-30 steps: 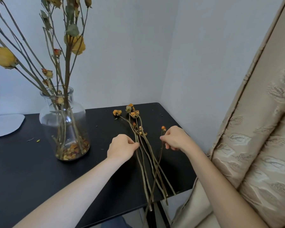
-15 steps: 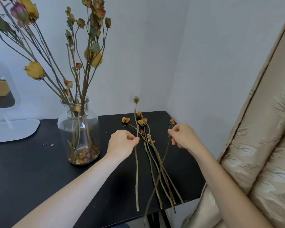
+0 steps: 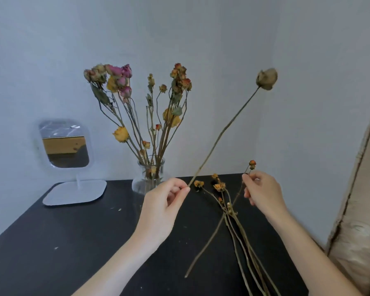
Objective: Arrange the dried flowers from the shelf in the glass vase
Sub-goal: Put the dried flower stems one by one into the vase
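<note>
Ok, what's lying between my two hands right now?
In the head view, loose dried flowers lie on the black table between left hand and right hand.

Open tabletop (image 3: 73, 242) front-left, vase (image 3: 151, 178) and mirror (image 3: 65, 146) behind, loose stems (image 3: 239, 231) right, curtain (image 3: 359, 210) beyond.

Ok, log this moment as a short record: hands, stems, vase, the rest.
left hand: pinches the long flower by its stem, bud raised up and to the right
right hand: pinches the small flower just under its bud
loose stems: lying on the table, mostly between the hands
vase: upright at the back, holds many dried flowers
rest: mirror left of vase, curtain at right
</note>
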A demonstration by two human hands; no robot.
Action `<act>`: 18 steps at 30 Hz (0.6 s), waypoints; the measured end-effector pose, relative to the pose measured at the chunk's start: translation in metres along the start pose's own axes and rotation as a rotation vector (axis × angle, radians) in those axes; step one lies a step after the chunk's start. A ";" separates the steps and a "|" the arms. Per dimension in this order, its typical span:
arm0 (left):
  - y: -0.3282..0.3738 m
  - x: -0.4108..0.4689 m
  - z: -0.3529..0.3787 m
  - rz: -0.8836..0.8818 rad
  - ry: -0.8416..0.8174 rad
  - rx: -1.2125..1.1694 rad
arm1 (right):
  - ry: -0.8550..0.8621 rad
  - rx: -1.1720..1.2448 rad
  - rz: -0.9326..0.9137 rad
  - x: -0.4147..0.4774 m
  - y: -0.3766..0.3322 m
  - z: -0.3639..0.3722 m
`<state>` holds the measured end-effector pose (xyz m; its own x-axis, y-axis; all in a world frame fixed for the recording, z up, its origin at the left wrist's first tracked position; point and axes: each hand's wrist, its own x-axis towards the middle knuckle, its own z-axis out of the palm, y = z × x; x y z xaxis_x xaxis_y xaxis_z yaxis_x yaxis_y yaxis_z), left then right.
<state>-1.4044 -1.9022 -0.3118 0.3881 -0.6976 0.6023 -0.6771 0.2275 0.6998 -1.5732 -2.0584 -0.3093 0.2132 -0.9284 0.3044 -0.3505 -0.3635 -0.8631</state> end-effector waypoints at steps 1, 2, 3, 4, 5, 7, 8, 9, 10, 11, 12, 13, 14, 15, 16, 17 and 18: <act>0.003 -0.001 -0.008 0.022 0.026 -0.004 | -0.011 0.009 -0.005 -0.002 -0.003 0.002; 0.006 -0.001 -0.015 0.037 0.056 -0.014 | -0.023 0.012 -0.013 -0.003 -0.006 0.005; 0.010 0.000 -0.023 0.049 0.085 -0.030 | -0.032 0.011 -0.024 -0.004 -0.009 0.007; 0.014 0.003 -0.030 0.063 0.112 -0.048 | -0.039 0.007 -0.036 -0.006 -0.012 0.010; 0.017 0.006 -0.037 0.083 0.140 -0.060 | -0.044 0.001 -0.045 -0.007 -0.015 0.013; 0.024 0.015 -0.050 0.120 0.206 -0.065 | -0.056 -0.003 -0.057 -0.010 -0.021 0.019; 0.027 0.020 -0.056 0.131 0.242 -0.062 | -0.064 0.000 -0.063 -0.011 -0.023 0.022; 0.030 0.026 -0.061 0.143 0.278 -0.055 | -0.074 0.004 -0.070 -0.012 -0.025 0.025; 0.032 0.031 -0.065 0.156 0.313 -0.042 | -0.084 0.008 -0.075 -0.013 -0.027 0.026; 0.035 0.037 -0.069 0.170 0.344 -0.025 | -0.092 0.009 -0.080 -0.013 -0.028 0.027; 0.037 0.042 -0.072 0.182 0.374 -0.006 | -0.099 0.006 -0.086 -0.013 -0.029 0.028; 0.039 0.047 -0.075 0.195 0.404 0.011 | -0.104 -0.001 -0.092 -0.013 -0.030 0.029; 0.041 0.052 -0.078 0.206 0.432 0.022 | -0.106 -0.008 -0.095 -0.013 -0.031 0.029; 0.042 0.057 -0.080 0.213 0.456 0.024 | -0.104 -0.011 -0.095 -0.013 -0.031 0.030; 0.043 0.061 -0.081 0.216 0.478 0.021 | -0.100 -0.012 -0.096 -0.013 -0.031 0.031; 0.043 0.064 -0.082 0.216 0.497 0.015 | -0.096 -0.014 -0.099 -0.013 -0.030 0.031; 0.043 0.066 -0.083 0.218 0.515 0.012 | -0.096 -0.018 -0.101 -0.013 -0.029 0.031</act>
<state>-1.3561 -1.8818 -0.2095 0.4915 -0.2125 0.8445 -0.7819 0.3194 0.5354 -1.5376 -2.0329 -0.3004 0.3347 -0.8754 0.3487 -0.3392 -0.4572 -0.8222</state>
